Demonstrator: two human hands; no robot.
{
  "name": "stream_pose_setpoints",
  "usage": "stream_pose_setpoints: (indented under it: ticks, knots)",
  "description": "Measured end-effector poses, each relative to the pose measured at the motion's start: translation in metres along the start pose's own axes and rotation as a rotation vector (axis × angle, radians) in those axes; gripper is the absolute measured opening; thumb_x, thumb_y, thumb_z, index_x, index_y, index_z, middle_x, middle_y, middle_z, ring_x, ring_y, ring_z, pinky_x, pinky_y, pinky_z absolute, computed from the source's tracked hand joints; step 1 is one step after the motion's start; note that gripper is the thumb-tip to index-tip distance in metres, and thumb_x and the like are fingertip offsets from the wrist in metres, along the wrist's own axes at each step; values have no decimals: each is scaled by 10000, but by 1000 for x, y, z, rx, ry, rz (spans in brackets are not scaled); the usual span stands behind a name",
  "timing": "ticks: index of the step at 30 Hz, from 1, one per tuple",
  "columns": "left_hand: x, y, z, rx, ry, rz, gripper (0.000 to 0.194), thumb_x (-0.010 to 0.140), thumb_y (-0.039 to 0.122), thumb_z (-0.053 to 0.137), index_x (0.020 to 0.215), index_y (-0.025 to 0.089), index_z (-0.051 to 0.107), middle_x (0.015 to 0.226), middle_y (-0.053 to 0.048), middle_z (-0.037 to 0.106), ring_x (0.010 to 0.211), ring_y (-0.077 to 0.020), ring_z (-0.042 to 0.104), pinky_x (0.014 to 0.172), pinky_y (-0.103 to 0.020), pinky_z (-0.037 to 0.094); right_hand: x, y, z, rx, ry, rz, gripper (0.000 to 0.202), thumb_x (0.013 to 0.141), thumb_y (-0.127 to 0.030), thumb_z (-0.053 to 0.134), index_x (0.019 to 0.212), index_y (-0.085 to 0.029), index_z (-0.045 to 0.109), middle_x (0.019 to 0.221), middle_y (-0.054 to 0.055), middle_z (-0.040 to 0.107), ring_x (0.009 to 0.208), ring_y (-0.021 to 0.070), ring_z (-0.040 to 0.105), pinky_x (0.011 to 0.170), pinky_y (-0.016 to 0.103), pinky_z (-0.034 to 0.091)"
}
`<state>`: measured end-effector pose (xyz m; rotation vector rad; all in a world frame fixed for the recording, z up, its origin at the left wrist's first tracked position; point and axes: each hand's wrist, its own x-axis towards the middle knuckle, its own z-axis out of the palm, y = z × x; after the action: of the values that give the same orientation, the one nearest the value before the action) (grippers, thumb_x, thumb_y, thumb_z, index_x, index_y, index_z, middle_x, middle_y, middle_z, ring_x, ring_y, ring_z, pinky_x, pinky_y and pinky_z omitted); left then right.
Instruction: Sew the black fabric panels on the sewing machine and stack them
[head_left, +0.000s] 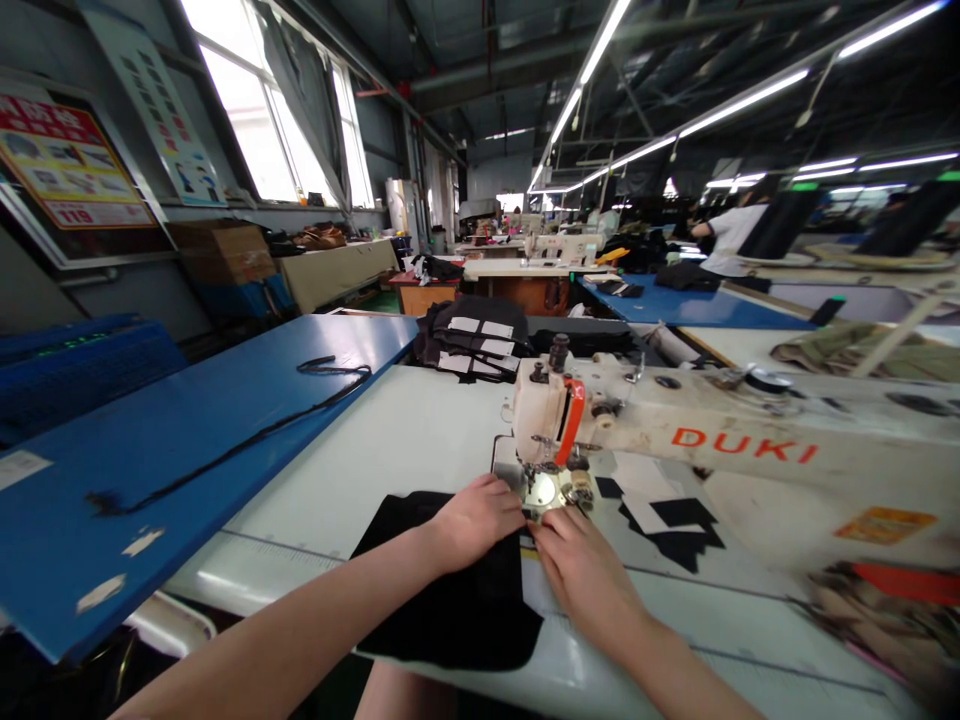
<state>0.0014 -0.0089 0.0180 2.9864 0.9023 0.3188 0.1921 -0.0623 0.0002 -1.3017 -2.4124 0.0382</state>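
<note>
A black fabric piece [465, 610] lies on the pale sewing table, its upper right edge close under the head of a white sewing machine [544, 425]. My left hand [480, 522] rests over its upper edge, fingers bent together and closed on the cloth beside the needle area. Just right of it, my right hand [581, 560] has its fingers drawn together at the cloth's right edge, in front of the lit needle plate [543, 489]. The fingertips of both hands nearly meet there. What lies directly beneath them is hidden.
Small black fabric pieces [679, 525] lie right of the needle. Behind the machine sits a pile of dark pieces with white patches [476, 335]. A blue table [225, 420] carrying a black cord [262, 430] adjoins on the left. A person in a white top [735, 240] is farther back right.
</note>
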Motion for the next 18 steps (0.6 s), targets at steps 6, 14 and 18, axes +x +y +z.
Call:
stream_pose_setpoints:
  ticks: [6,14,18]
  knots:
    - [-19,20,-3,-75,-14,-92,253,936,224,404,1125,184,567,1082,-59,612,1029,-210,530,930,-350,404,0,-3,-4,4,-20,-7,210,883,-116,426,954,-187,611,884,62,538,873,215,502,787,374,447]
    - [-27,23,1,-218,29,-185,416,910,320,441,1312,217,442,1336,-61,487,1246,-232,398,1069,-413,293,11,8,-8,19,-18,-14,214,885,-109,432,958,-187,617,856,46,546,870,201,498,810,361,429]
    - [-14,11,2,-215,22,-158,414,916,327,426,1315,216,439,1337,-65,490,1257,-225,394,1071,-415,279,19,18,-7,-17,-5,-9,209,888,-113,432,944,-185,620,831,44,544,851,199,497,805,361,417]
